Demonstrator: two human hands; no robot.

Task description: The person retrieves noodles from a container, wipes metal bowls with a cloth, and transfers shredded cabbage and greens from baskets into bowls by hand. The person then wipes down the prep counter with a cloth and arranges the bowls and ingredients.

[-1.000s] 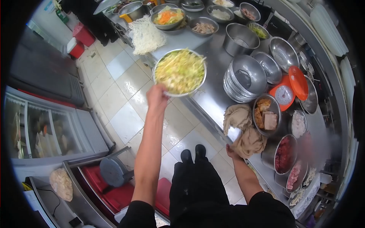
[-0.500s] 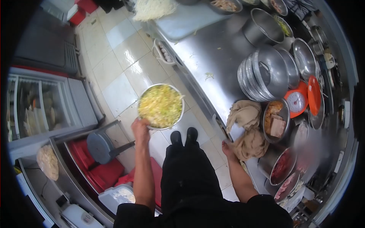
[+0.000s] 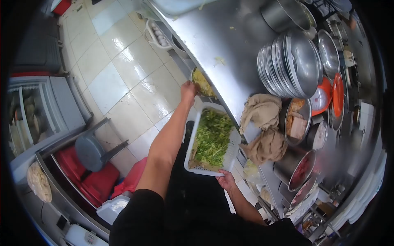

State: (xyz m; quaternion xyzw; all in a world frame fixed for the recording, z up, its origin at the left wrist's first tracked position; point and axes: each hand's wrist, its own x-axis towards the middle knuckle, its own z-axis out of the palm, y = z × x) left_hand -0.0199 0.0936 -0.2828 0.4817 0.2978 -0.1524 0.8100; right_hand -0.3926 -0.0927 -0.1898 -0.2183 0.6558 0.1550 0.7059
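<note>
My left hand [image 3: 189, 91] grips the near rim of a metal bowl [image 3: 203, 83] of shredded yellow-green vegetables, which is partly hidden beneath the steel counter's edge. A white perforated basket [image 3: 234, 144] of chopped green leaves [image 3: 212, 137] is in front of my body, its near end held in my right hand [image 3: 225, 179]. The basket's far end lies close to the bowl, beside the counter's edge. Two crumpled brown cloths [image 3: 266, 146] rest on the counter to the right of the basket.
On the steel counter [image 3: 230, 53] stand stacked metal bowls [image 3: 303, 63], an orange scale [image 3: 321, 98], a bowl with a pale block [image 3: 296, 127] and a pot of red meat [image 3: 301, 172]. A white basket of eggs [image 3: 160, 36] sits below. At left are a grey stool [image 3: 90, 151] and red bins [image 3: 80, 176].
The bowl has moved from over the floor to partly under the counter's edge. The basket of greens has come into view, and my right hand has taken hold of it. The view has shifted.
</note>
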